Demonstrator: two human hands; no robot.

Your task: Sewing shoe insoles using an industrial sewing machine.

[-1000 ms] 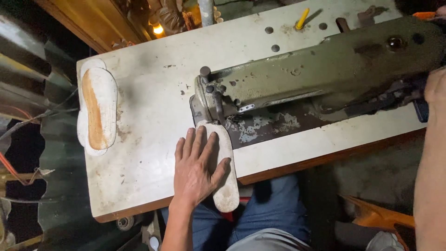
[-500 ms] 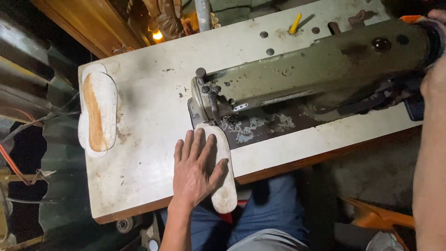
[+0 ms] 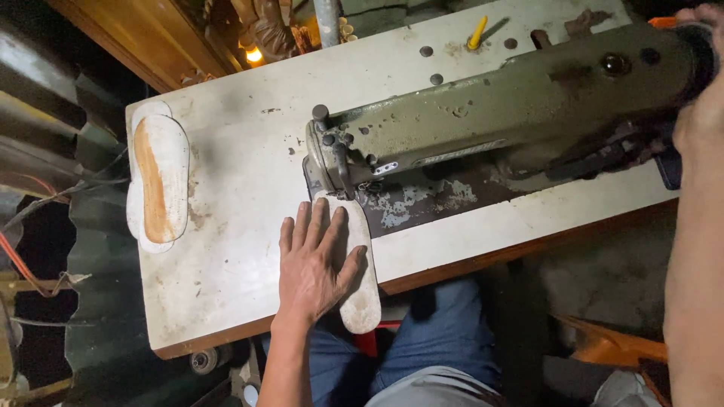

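Left hand (image 3: 313, 267) fingers flat on insole (image 3: 358, 260) at sewing machine (image 3: 483, 120), right hand (image 3: 697, 98) grasping handwheel end; fingers near needle could get stitched.

Sewing machine (image 3: 498, 113) lies across the worktop (image 3: 234, 249), head to the left. Insole (image 3: 360, 279) runs from under the machine head past the near edge, left hand (image 3: 313, 264) flat upon it. Stacked insoles (image 3: 156, 181) lie at the far left edge. Right hand (image 3: 697, 113) rests at the machine's right end.
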